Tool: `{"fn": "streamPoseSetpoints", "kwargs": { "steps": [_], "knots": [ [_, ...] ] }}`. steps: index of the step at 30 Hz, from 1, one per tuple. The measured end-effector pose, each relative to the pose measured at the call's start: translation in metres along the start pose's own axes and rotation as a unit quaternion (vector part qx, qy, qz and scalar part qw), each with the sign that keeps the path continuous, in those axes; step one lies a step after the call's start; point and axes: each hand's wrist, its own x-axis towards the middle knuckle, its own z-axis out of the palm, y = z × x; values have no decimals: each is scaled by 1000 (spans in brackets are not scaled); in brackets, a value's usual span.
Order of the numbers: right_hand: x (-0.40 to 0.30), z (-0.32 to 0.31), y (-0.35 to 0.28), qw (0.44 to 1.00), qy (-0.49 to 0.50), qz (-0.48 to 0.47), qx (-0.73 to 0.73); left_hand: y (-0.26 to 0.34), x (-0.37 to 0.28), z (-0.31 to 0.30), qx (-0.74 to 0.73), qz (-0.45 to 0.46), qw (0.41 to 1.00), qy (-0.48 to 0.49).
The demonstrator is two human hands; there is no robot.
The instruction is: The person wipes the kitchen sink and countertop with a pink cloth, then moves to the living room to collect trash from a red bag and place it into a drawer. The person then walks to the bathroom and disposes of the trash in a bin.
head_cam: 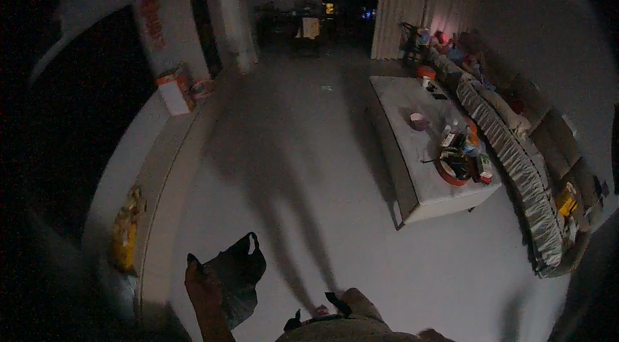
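Note:
My left hand (200, 276), low at the left, is closed on a dark plastic carrier bag (237, 274). The bag hangs to the right of the fist, with one handle loop sticking up. What looks like my right hand (434, 335) shows only as a sliver at the bottom edge, and whether it holds anything is hidden. My clothed belly and part of a leg are at the bottom centre, above a pale floor (358, 255).
A low table (411, 173) on the right bears a pink bowl (419, 121), a round red tray (453, 182) and boxes. Beyond it is a sofa (522, 187) with cloths. A low cabinet (159, 168) on the left carries a box (175, 95) and a yellow package (126, 245). The room is dim.

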Motion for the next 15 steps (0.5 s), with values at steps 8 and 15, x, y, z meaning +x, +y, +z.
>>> {"fn": "streamPoseSetpoints", "kwargs": {
  "steps": [8, 15],
  "knots": [
    [128, -95, -36, 997, -52, 57, -1, -45, 232, 136, 105, 139, 982, 78],
    [427, -335, -183, 943, 272, -177, -77, -32, 420, 236, -1, 126, 990, -60]
  ]
}}
